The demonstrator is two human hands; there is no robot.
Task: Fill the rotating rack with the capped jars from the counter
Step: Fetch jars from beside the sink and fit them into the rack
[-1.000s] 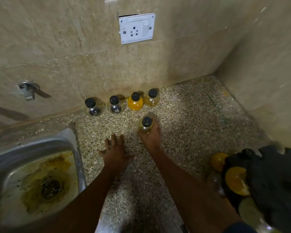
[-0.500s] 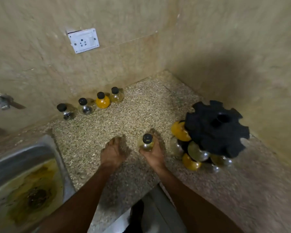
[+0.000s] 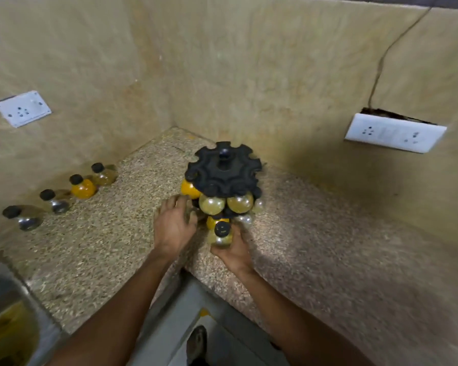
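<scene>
A black rotating rack stands in the counter's corner with several round jars hanging under its notched top. My right hand holds a black-capped jar of pale yellow contents upright, close to the rack's lower front. My left hand reaches to the rack's left side, fingers spread, touching or nearly touching a jar there. Along the left wall stand several capped jars: a pale one, an orange one and two with dark contents.
The speckled stone counter runs into a corner between tiled walls. A steel sink lies at the lower left. White sockets sit on the left wall and the right wall. Floor and a shoe show below the counter edge.
My right hand has carried the jar from near the wall row over to the rack. My left hand left the counter and went to the rack's side. The view swung right.
</scene>
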